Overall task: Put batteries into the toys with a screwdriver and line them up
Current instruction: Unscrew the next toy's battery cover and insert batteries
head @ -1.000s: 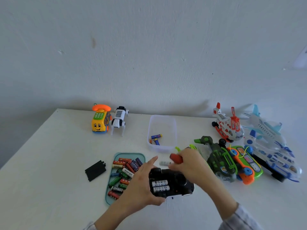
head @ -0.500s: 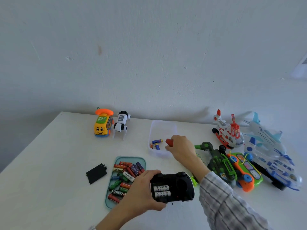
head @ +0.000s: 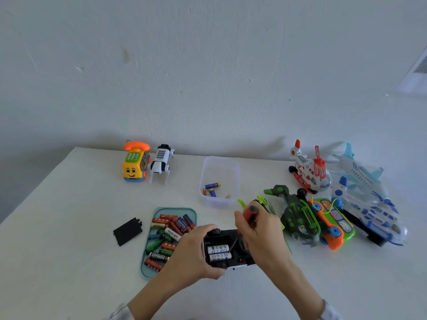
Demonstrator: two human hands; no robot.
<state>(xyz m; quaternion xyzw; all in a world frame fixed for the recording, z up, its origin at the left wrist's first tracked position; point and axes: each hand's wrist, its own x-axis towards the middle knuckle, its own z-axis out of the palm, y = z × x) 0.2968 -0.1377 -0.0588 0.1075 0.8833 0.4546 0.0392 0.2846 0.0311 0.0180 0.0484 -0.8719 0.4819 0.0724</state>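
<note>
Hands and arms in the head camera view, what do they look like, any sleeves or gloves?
Both hands are bare, with no gloves, rings or watch showing on the left hand or the right hand. The forearms are bare too. A pale checked sleeve cuff sits pushed up on the right arm, and a similar light cuff shows on the left.

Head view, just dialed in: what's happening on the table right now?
A person is working on an upturned black toy car. The left hand grips the car, whose open compartment shows two white batteries. The right hand holds a red-handled screwdriver, its tip down at the compartment. The black cover lies to the left of the teal battery tray.
</note>
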